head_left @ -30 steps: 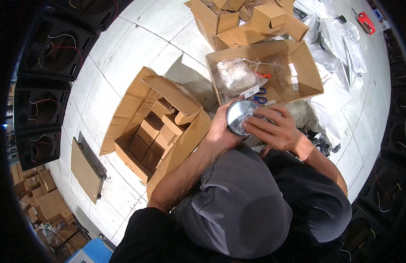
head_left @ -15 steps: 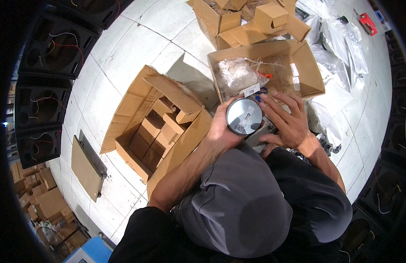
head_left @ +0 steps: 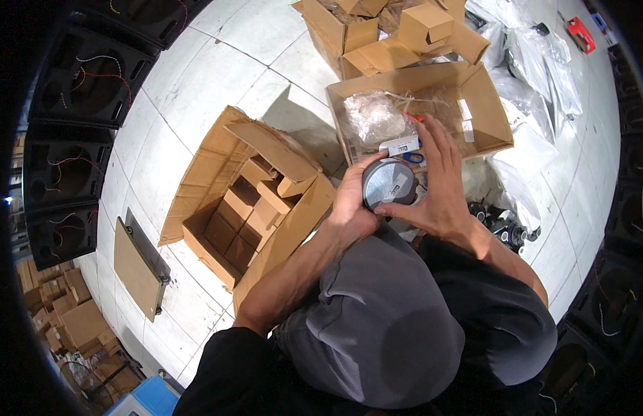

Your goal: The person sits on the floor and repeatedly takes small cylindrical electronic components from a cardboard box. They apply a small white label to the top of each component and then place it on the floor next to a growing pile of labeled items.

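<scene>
A round speaker driver (head_left: 387,184), its flat grey metal face up with a small label and a dark rim, sits above my lap. My left hand (head_left: 353,197) wraps round its left side and is closed on it. On its right, my right hand (head_left: 443,187) is open, fingers stretched away from me and thumb touching the near rim. Just beyond the driver lies a small white labelled piece (head_left: 403,145), close to my left fingertips. Blue-handled scissors (head_left: 414,158) show partly behind my right fingers.
Ahead stands an open carton (head_left: 491,114) with a clear plastic bag (head_left: 377,114). Left of me, another open carton (head_left: 224,215) holds small brown boxes. Black round parts (head_left: 505,229) lie by my right forearm. Speaker cabinets (head_left: 65,159) line the left; a flat wheeled board (head_left: 138,267) is nearby.
My right hand has turned, its fingers now pointing away from me and its thumb on the driver's near rim. The driver has tilted and its label has shifted right.
</scene>
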A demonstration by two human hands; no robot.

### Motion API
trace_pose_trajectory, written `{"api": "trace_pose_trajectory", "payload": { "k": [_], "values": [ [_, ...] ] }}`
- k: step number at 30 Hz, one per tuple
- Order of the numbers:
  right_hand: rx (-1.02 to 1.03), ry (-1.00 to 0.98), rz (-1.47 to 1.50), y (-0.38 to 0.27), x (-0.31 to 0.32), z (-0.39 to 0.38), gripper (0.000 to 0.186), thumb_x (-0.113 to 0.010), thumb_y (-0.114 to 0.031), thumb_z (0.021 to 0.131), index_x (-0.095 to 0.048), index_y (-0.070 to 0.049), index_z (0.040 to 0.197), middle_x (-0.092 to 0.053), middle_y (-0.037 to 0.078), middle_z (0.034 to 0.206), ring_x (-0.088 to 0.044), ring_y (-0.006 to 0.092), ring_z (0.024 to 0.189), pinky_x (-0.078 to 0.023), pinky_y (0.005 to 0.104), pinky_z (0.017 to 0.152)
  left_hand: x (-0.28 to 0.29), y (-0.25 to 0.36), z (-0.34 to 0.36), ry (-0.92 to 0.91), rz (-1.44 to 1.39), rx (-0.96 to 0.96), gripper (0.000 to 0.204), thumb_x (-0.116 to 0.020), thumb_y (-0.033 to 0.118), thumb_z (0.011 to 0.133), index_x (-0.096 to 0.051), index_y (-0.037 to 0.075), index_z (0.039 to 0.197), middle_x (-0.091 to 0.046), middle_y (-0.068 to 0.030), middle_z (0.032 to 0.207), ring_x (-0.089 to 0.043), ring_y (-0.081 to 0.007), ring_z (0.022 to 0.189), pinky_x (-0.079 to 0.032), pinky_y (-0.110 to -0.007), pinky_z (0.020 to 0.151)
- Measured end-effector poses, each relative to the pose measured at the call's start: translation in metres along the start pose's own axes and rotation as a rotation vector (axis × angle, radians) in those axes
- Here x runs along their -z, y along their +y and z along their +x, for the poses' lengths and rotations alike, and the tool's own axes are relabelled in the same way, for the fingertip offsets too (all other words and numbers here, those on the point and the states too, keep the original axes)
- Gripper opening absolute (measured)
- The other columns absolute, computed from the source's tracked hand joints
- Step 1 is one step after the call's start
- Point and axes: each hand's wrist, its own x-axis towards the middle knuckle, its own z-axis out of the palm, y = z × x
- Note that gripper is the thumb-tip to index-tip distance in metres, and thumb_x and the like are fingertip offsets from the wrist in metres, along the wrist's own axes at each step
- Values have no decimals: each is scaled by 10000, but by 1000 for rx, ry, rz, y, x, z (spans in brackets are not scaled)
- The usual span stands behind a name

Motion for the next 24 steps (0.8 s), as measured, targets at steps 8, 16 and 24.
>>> {"api": "trace_pose_trajectory", "payload": {
  "k": [8, 16, 24],
  "values": [
    [-532, 64, 489, 21, 23, 5, 352, -689, -207, 850, -614, 48, 1080, -655, 170, 1016, -607, 186, 967, -457, 308, 856, 2, -3, 5, -133, -21, 24, 268, -567, 242, 906, -626, -3, 995, -689, -130, 872, -669, -246, 783, -554, -379, 765],
    [-571, -62, 686, 10, 15, 3, 243, -660, -186, 865, -679, 47, 932, -688, 77, 794, -617, 106, 744, -482, 254, 692, -1, -3, -2, -65, 102, -1, 247, -573, 244, 909, -615, 27, 1019, -683, -82, 856, -663, -182, 750, -550, -330, 706],
    [-601, 249, 623, 42, 50, -7, 246, -650, -197, 862, -688, 45, 894, -680, 71, 743, -586, 84, 673, -460, 246, 627, -17, -4, -7, -14, 233, 27, 386, -609, 340, 867, -609, 14, 1074, -666, -133, 906, -660, -287, 806, -559, -431, 742]
  ]
}}
